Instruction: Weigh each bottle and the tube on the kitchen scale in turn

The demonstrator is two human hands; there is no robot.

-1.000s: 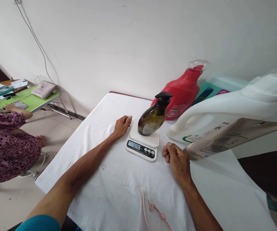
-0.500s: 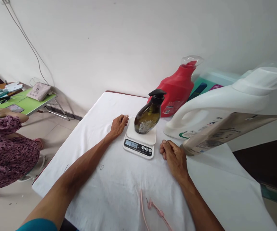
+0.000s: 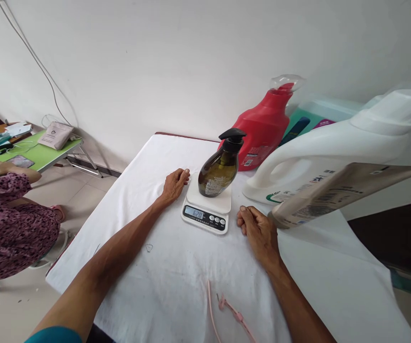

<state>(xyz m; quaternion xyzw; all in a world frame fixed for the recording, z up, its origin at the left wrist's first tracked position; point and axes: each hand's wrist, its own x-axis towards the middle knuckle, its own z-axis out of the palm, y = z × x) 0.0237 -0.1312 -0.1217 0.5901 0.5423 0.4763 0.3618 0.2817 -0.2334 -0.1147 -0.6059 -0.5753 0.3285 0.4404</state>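
The dark pump bottle [image 3: 219, 169] stands upright on the kitchen scale [image 3: 207, 207] (display lit), between both hands. The left hand [image 3: 174, 185] rests loosely curled beside the scale, nearer the bottle; the right hand [image 3: 257, 228] lies fisted, empty, on the bench [image 3: 176, 267].

A dark amber pump bottle [image 3: 218, 170] stands upright on a white kitchen scale [image 3: 205, 210] on the table
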